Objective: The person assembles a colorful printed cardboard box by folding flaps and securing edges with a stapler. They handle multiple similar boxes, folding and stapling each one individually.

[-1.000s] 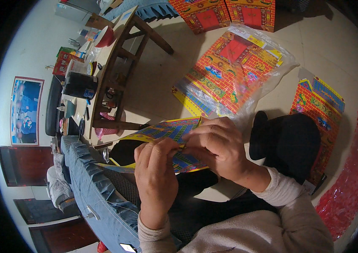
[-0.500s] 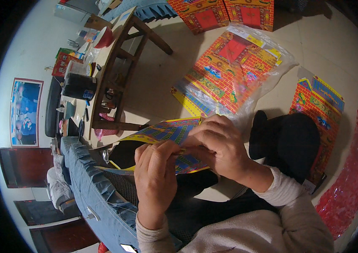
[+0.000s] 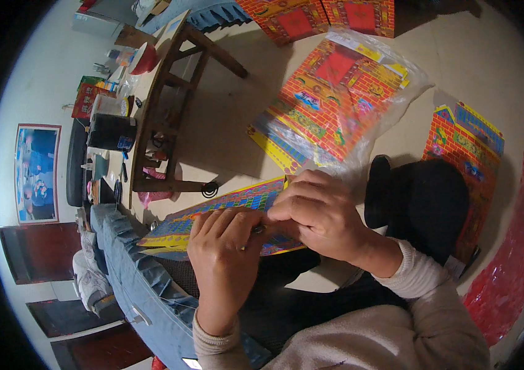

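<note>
Head view: wide fisheye, left of side-by-side pair on person's head. Faces down over beige top (image 3: 348, 339), bottom centre, toward floor (image 3: 231, 114), upper centre. Close range: left hand (image 3: 225, 243) and right hand (image 3: 320, 213) large mid-frame, sleeves (image 3: 419, 265) entering from below. Table (image 3: 169, 185) upper left and wall (image 3: 24, 98) far left sit farther off, edges bent. Corners black.

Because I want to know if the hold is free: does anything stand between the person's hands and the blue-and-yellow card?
Nothing visible does: the left hand and the right hand are on the blue-and-yellow card. They hide the contact, so anything small there cannot be told. The clear plastic wrap lies beyond them.
</note>
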The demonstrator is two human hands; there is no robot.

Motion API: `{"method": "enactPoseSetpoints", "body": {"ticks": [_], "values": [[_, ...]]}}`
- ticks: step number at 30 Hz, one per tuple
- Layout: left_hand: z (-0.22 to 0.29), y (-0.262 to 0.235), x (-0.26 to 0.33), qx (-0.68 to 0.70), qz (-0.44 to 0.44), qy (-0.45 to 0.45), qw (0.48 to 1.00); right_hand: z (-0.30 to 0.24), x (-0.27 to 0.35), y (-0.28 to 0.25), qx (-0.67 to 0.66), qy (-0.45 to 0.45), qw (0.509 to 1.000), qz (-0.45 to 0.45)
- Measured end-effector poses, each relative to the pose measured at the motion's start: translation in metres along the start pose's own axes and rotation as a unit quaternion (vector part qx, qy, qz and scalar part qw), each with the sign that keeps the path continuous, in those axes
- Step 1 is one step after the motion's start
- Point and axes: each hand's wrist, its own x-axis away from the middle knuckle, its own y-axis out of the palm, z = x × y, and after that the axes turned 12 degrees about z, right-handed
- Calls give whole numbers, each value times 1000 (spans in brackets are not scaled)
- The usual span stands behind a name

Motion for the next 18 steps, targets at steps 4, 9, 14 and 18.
{"method": "enactPoseSetpoints", "body": {"ticks": [4, 9, 14, 18], "values": [[1, 3, 3, 16, 10, -49, 999, 4, 13, 1, -34, 92, 994, 47], [2, 1, 4, 22, 14, -68, 997, 2, 34, -11, -16, 172, 984, 51], [-3, 4, 5, 32, 11, -25, 999, -2, 41, -8, -40, 142, 987, 57], [-2, 3, 4, 33, 9, -24, 999, -2, 41, -1, -63, 152, 984, 66]]}}
